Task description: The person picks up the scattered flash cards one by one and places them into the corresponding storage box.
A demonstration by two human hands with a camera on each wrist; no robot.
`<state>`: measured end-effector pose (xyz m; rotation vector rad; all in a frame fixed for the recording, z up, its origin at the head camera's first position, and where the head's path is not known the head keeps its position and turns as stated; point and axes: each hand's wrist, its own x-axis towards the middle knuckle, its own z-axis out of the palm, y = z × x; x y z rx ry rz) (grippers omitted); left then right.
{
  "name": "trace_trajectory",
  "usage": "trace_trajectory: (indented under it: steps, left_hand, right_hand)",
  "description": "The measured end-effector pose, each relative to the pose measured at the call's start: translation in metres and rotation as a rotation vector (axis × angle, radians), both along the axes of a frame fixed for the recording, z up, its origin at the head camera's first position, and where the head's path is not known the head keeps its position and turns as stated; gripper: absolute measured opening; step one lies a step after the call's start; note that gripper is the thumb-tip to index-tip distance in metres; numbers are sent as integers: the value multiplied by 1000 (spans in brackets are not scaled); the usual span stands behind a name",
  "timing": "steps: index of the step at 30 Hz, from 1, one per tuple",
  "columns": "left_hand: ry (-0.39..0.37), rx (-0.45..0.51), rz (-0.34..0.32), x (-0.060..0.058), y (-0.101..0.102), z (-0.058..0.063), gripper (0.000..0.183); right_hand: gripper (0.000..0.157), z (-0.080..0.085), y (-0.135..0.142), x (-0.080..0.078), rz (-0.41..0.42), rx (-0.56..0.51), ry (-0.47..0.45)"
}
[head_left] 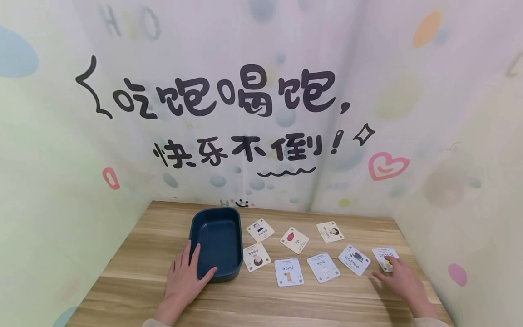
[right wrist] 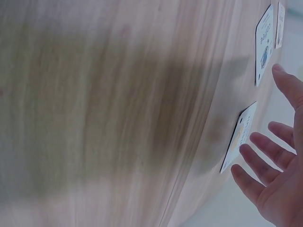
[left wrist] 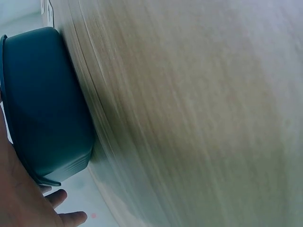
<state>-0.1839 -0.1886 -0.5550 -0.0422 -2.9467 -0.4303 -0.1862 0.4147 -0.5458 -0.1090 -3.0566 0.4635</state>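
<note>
My left hand (head_left: 185, 277) rests at the near left corner of a dark blue rectangular tray (head_left: 216, 245), its fingers spread along the rim. The left wrist view shows the tray's outer side wall (left wrist: 47, 99) with the hand (left wrist: 23, 194) beside it. At the right, my right hand (head_left: 402, 284) hovers over the biscuit card (head_left: 382, 254), covering part of it. Its fingers are spread and relaxed in the right wrist view, close over the biscuit card (right wrist: 239, 137). The coffee card (head_left: 354, 260) lies just left of that hand.
Other picture cards lie face up between tray and right hand: juice (head_left: 289, 272), milk (head_left: 323, 267), neck (head_left: 256, 257), head (head_left: 260, 230), lip (head_left: 294, 240) and throat (head_left: 330, 231). The wooden table (head_left: 245, 304) meets printed curtain walls (head_left: 253, 45) behind and on both sides.
</note>
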Motion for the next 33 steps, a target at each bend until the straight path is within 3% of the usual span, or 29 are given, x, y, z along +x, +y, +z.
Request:
trace_trajectory:
  steps: [5, 13, 21, 28, 33]
  left_hand:
    - [-10, 1, 4, 0, 0, 0, 95]
    - [-19, 4, 6, 0, 1, -1, 94]
    - [-25, 18, 7, 1, 2, 2, 93]
    - [-44, 29, 12, 2, 3, 3, 92]
    - [-47, 31, 12, 1, 2, 2, 92]
  right_hand:
    - [84, 0, 4, 0, -35, 9, 8]
    - [77, -3, 10, 1, -83, 6, 122]
    - [79, -2, 15, 2, -120, -22, 99]
    - [81, -11, 19, 4, -154, -32, 121]
    - [88, -14, 21, 2, -183, -34, 69]
